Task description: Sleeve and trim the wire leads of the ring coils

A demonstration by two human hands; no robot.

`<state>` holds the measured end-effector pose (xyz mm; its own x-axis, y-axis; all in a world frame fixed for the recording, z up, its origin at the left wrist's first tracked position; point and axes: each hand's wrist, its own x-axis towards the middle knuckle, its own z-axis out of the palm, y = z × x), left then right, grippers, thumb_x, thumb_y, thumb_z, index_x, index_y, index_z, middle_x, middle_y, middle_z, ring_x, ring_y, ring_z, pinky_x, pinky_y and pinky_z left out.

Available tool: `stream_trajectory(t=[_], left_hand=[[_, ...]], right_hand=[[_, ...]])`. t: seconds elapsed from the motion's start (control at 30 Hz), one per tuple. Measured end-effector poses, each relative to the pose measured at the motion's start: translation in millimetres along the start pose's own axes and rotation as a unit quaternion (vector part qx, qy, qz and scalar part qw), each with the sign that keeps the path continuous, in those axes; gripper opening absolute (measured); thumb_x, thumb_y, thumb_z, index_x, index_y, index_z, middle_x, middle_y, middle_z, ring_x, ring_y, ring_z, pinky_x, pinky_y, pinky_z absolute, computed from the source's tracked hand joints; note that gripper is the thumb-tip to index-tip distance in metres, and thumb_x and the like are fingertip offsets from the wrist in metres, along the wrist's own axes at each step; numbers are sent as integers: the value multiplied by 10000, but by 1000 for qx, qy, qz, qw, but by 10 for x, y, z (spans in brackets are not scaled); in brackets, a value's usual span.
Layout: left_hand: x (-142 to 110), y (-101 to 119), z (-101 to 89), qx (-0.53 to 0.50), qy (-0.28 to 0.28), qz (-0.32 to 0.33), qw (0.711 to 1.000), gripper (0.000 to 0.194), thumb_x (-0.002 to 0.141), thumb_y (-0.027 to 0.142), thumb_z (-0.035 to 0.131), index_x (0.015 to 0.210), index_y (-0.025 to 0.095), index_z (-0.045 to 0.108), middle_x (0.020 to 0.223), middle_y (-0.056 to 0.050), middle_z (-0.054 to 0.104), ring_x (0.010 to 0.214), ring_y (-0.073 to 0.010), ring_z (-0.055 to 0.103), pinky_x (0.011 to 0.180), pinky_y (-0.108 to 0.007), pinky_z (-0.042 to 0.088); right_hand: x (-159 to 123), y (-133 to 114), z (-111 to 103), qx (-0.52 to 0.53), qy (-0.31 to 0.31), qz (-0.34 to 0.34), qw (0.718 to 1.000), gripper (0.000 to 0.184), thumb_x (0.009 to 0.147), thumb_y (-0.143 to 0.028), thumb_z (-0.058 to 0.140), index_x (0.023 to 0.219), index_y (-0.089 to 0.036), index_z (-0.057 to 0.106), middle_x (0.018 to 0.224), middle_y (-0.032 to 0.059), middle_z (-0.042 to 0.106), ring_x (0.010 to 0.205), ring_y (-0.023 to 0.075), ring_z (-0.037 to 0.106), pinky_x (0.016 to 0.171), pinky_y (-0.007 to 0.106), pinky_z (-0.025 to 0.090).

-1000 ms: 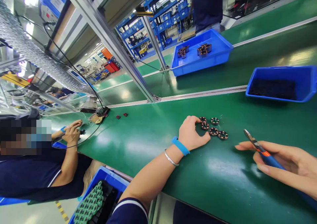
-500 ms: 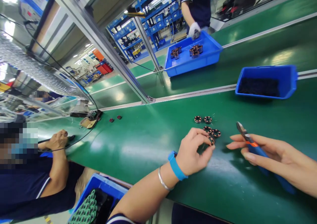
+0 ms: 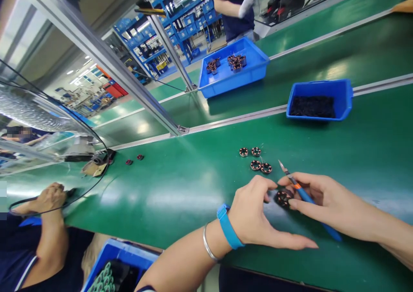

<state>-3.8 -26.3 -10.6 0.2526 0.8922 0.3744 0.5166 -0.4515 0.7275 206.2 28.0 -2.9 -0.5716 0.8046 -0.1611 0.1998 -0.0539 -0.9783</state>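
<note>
My left hand [image 3: 256, 216] pinches a small copper-wound ring [image 3: 283, 197] just above the green belt [image 3: 180, 189]; a blue band and a metal bangle are on its wrist. My right hand [image 3: 325, 201] meets it from the right, fingers closed round blue-handled cutters [image 3: 301, 192] whose tip points up-left, and its fingertips also touch the ring. Several more rings [image 3: 255, 165] lie on the belt just beyond both hands.
A blue bin [image 3: 346, 95] of dark parts stands at the back right, and a blue tray [image 3: 226, 83] of wound parts further back, a person [image 3: 235, 8] behind it. A co-worker's hand [image 3: 48, 197] works at the left. A blue crate [image 3: 119, 251] sits below. Two small parts [image 3: 134, 159] lie mid-left.
My left hand picked one ring from the group and drew it toward me. My right hand with the cutters moved left to meet it. The view shifted right.
</note>
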Motion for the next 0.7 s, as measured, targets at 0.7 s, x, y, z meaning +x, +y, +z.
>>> stream_trajectory(t=[0.7], left_hand=[[79, 135, -156, -197, -48, -168, 965, 544, 925, 658, 725, 704, 228, 475, 568, 64, 443, 522, -92, 380, 522, -242, 323]], right_hand=[[-1, -77, 46, 43, 75, -7, 996, 656, 645, -840, 893, 891, -251, 740, 720, 30, 728, 619, 189, 690, 574, 288, 621]])
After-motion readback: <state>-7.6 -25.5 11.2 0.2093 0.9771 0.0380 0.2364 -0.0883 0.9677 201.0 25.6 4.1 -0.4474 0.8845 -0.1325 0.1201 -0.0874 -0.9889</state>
